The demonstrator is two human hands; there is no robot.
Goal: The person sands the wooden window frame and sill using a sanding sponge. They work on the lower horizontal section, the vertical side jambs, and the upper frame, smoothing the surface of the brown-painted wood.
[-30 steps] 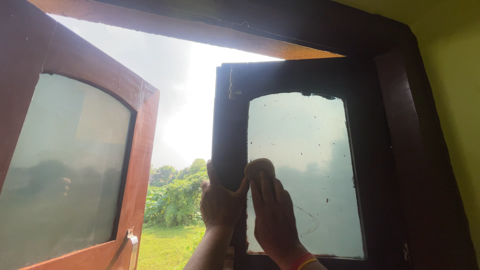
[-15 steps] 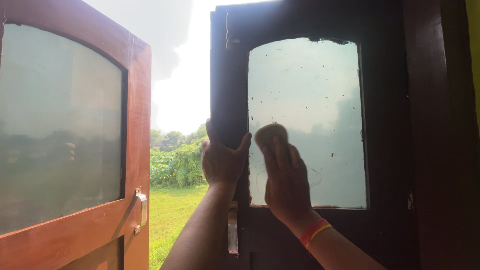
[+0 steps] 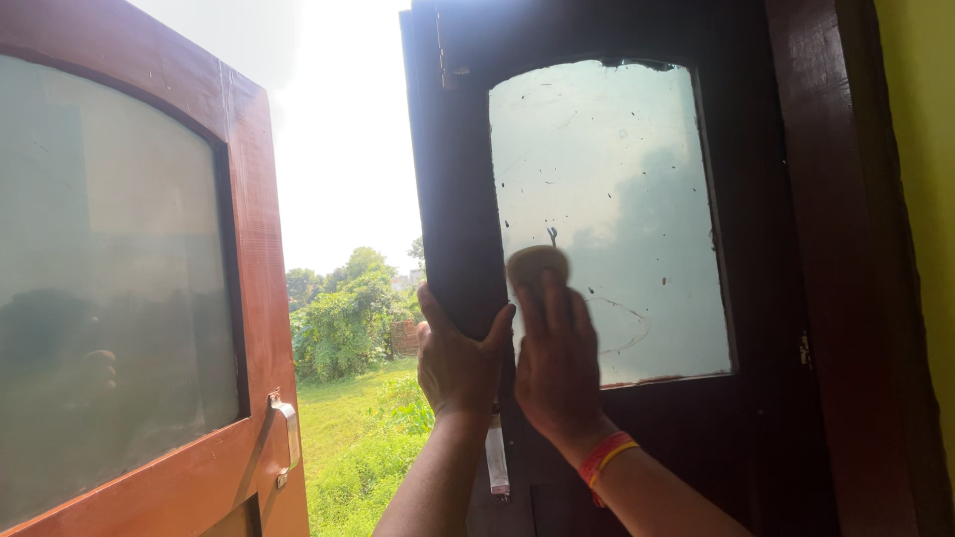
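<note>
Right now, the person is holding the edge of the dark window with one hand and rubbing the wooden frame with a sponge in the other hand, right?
Not quite. The head view shows the right hand pressing the sponge on the glass, not the wooden frame. The rest is right: the left hand grips the edge of the dark window.

right hand [image 3: 559, 373] with tan sponge [image 3: 537, 267] now lower on glass pane [image 3: 617, 199], down near bottom-left corner, after sitting higher half second ago. left hand [image 3: 456, 360] slid down dark shutter edge [image 3: 453, 199] too. view swung right, yellow wall [image 3: 920, 199] back in sight.
</note>
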